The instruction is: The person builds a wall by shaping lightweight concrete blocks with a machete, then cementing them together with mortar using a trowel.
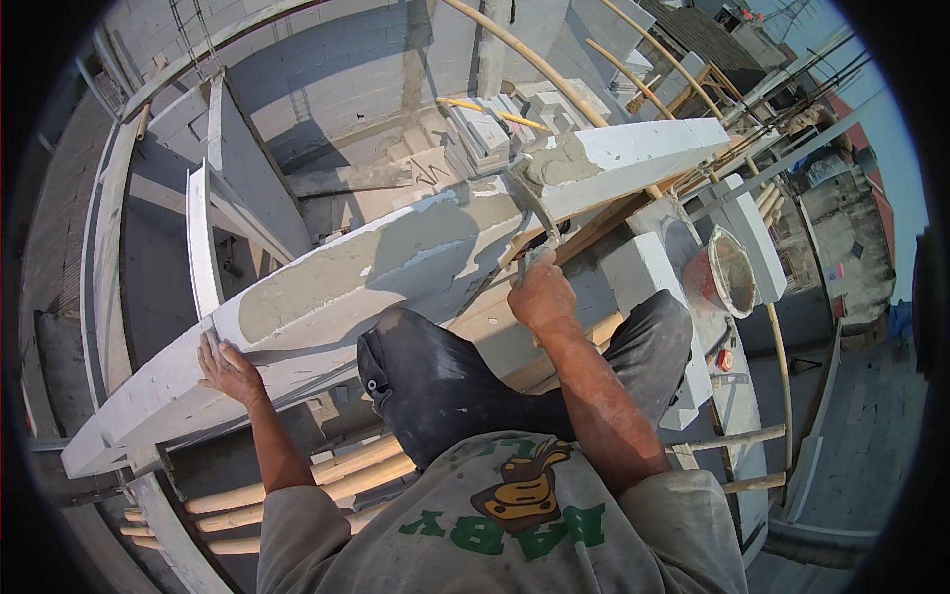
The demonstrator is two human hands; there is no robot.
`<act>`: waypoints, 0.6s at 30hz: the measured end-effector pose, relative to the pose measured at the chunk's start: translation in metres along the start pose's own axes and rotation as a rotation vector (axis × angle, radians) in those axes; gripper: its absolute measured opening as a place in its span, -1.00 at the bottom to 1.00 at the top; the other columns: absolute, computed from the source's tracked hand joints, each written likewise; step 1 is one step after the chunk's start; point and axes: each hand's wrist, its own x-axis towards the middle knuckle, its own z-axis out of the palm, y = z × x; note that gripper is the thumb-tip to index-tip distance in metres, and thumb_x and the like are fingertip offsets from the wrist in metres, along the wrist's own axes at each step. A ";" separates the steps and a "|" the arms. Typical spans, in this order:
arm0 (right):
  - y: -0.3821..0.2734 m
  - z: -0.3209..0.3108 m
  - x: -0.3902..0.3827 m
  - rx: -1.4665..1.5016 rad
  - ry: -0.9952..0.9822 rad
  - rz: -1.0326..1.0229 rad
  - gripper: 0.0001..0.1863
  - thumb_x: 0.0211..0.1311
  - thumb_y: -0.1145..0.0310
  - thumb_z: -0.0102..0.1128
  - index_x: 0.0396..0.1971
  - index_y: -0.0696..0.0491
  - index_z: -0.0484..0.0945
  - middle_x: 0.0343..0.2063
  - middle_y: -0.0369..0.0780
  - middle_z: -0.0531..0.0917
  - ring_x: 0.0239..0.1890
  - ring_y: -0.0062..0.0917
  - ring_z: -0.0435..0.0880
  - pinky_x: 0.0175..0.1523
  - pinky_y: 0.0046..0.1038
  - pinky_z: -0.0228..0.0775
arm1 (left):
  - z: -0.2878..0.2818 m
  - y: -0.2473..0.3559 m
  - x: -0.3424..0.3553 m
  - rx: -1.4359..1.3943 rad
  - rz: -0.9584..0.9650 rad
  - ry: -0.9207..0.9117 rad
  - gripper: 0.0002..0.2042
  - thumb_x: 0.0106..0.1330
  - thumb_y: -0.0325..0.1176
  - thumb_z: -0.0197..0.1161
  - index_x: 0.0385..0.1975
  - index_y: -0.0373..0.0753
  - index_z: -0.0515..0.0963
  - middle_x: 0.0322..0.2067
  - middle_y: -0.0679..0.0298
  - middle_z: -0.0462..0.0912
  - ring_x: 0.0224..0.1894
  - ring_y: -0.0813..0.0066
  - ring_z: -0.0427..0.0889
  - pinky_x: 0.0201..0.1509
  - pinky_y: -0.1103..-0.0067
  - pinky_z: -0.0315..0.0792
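Block walls point(327, 89) stood beyond both hands, outdoors. Nearer, one long white block ledge point(148, 401) ran from under the left hand point(230, 371) to past the right hand point(543, 294), with grey mortar point(297, 297) spread on it between them. Right fingers were closed around a trowel point(537, 206); left fingers rested at the ledge's edge. Mortar could perhaps fall, if the blade pushed it outward. Whether the blade touched mortar, or left fingers pinched something, I could not tell.

Grey mortar point(317, 277) partly coats white blocks point(653, 150) beneath a tilted trowel point(539, 210).
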 end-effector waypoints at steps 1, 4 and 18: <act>0.000 0.001 -0.001 -0.040 0.023 -0.012 -0.43 0.12 0.26 0.18 -0.02 0.31 0.19 -0.14 0.16 0.54 -0.03 -0.04 0.57 0.06 -0.19 0.42 | -0.001 -0.001 -0.001 0.000 -0.012 -0.004 -0.52 0.44 -0.01 -0.27 0.19 -0.04 0.43 0.24 0.36 0.38 0.33 0.20 0.23 0.28 -0.24 -0.28; 0.001 -0.002 -0.001 -0.085 0.072 -0.022 -0.42 0.15 0.23 0.16 -0.01 0.33 0.18 -0.19 0.17 0.57 -0.06 -0.04 0.58 0.05 -0.18 0.41 | -0.003 0.000 -0.001 -0.016 -0.019 -0.004 -0.52 0.44 -0.01 -0.26 0.18 -0.06 0.44 0.24 0.35 0.38 0.33 0.19 0.22 0.28 -0.24 -0.28; 0.009 -0.059 -0.020 0.119 0.112 -0.087 -0.45 0.14 0.25 0.15 -0.01 0.36 0.27 -0.22 0.23 0.57 -0.06 0.01 0.57 0.08 -0.19 0.38 | 0.002 -0.007 0.002 -0.001 -0.016 0.021 -0.53 0.44 -0.03 -0.27 0.18 -0.04 0.44 0.24 0.37 0.37 0.33 0.21 0.21 0.29 -0.23 -0.27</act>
